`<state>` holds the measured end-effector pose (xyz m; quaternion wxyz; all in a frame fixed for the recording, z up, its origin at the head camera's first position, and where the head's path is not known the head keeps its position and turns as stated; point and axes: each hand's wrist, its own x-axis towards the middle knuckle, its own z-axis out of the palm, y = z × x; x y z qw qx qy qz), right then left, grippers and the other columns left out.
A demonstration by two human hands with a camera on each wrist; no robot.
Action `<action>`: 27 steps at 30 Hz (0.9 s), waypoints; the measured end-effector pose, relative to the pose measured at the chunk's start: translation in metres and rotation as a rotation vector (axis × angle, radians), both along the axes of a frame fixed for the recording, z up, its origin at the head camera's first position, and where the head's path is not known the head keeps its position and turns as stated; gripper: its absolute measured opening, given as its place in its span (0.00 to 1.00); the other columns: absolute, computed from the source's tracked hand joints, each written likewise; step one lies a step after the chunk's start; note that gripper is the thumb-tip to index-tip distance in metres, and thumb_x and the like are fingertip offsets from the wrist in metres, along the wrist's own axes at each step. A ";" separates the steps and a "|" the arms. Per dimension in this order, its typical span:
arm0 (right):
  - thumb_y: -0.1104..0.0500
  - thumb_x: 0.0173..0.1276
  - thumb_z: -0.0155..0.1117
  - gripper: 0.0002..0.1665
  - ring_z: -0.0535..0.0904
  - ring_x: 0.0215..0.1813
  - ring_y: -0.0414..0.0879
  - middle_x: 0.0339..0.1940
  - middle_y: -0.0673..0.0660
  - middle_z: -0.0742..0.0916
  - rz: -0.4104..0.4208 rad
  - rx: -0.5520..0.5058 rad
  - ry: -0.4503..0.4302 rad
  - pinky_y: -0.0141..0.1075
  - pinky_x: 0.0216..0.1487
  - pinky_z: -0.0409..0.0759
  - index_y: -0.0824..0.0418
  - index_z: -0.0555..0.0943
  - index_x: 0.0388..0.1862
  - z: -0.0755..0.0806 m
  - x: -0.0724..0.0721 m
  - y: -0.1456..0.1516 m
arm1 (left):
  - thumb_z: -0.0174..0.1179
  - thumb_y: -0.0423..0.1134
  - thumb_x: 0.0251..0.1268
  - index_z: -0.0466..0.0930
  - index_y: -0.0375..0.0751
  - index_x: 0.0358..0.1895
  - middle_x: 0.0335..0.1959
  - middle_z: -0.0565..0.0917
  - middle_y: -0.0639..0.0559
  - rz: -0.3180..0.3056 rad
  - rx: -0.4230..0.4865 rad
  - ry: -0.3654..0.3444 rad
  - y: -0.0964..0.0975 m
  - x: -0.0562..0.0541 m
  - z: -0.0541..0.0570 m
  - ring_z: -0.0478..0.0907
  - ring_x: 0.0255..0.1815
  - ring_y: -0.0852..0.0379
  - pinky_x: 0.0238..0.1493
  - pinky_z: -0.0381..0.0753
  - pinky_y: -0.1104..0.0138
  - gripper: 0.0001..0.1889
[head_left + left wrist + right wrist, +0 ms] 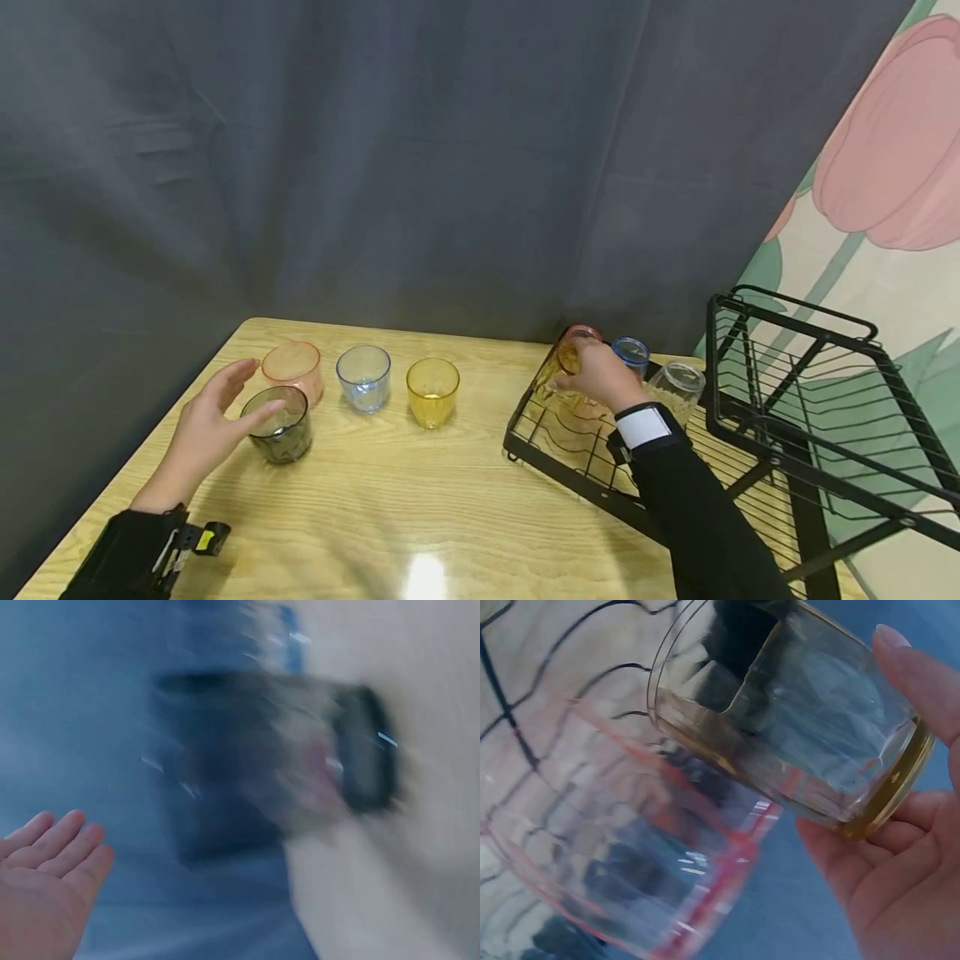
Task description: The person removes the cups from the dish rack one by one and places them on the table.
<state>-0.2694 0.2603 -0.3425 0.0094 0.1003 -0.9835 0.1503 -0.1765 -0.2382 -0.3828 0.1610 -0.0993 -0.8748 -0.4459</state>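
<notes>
My left hand (213, 421), fingers spread, hovers beside a dark grey glass (283, 437) that stands upright on the table. In the left wrist view that glass is blurred and shows apart from the straight fingers (71, 844). Over the dish rack (540, 454), my right hand (600, 375) grips an amber glass (810, 727) around its thick base, thumb on one side and fingers on the other. Beside it a pink glass (622, 855) sits upside down on the rack wires. A blue glass (632, 352) and a clear glass (678, 385) stand upside down nearby.
Upright on the table (360, 500) stand a pink glass (294, 371), a light blue glass (363, 379) and a yellow glass (432, 392). The black upper rack tier (825, 408) rises at the right. A grey curtain (420, 167) hangs behind.
</notes>
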 end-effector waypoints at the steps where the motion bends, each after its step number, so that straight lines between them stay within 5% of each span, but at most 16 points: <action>1: 0.48 0.60 0.73 0.46 0.73 0.61 0.66 0.64 0.71 0.75 0.002 -0.003 0.016 0.56 0.57 0.76 0.70 0.66 0.70 0.003 0.004 -0.001 | 0.66 0.43 0.64 0.56 0.33 0.74 0.70 0.64 0.32 0.001 0.001 0.009 0.005 0.002 0.005 0.59 0.70 0.31 0.62 0.58 0.87 0.40; 6: 0.48 0.59 0.74 0.47 0.71 0.63 0.65 0.65 0.71 0.74 0.020 -0.048 0.108 0.57 0.60 0.74 0.69 0.66 0.69 0.020 0.023 -0.006 | 0.66 0.41 0.64 0.68 0.38 0.69 0.65 0.73 0.39 -0.017 0.029 0.063 0.035 0.014 0.023 0.71 0.65 0.61 0.53 0.64 0.90 0.31; 10: 0.46 0.59 0.74 0.48 0.70 0.64 0.66 0.64 0.71 0.74 0.007 -0.120 0.167 0.57 0.61 0.73 0.70 0.65 0.69 0.032 0.041 -0.011 | 0.66 0.36 0.63 0.73 0.36 0.64 0.61 0.78 0.40 -0.050 0.100 0.122 0.062 0.016 0.031 0.69 0.55 0.81 0.53 0.67 0.87 0.26; 18: 0.44 0.58 0.74 0.48 0.69 0.66 0.63 0.67 0.67 0.73 -0.094 -0.436 0.259 0.58 0.61 0.73 0.64 0.65 0.71 0.044 0.072 -0.038 | 0.63 0.28 0.63 0.68 0.29 0.66 0.63 0.75 0.37 -0.199 0.427 0.072 0.121 0.006 0.039 0.73 0.62 0.63 0.62 0.70 0.77 0.27; 23: 0.54 0.63 0.72 0.42 0.63 0.72 0.53 0.69 0.62 0.71 -0.101 -0.881 0.182 0.45 0.72 0.64 0.64 0.65 0.71 0.039 0.087 -0.059 | 0.59 0.28 0.66 0.61 0.30 0.70 0.68 0.69 0.37 -0.290 0.634 -0.057 0.156 0.003 0.034 0.67 0.69 0.47 0.66 0.68 0.72 0.30; 27: 0.63 0.69 0.64 0.35 0.65 0.70 0.46 0.67 0.60 0.71 -0.061 -1.262 0.112 0.36 0.70 0.66 0.66 0.62 0.71 0.031 0.098 -0.075 | 0.63 0.37 0.65 0.54 0.29 0.73 0.71 0.63 0.35 -0.425 0.794 -0.105 0.179 0.002 0.026 0.61 0.72 0.42 0.67 0.67 0.71 0.38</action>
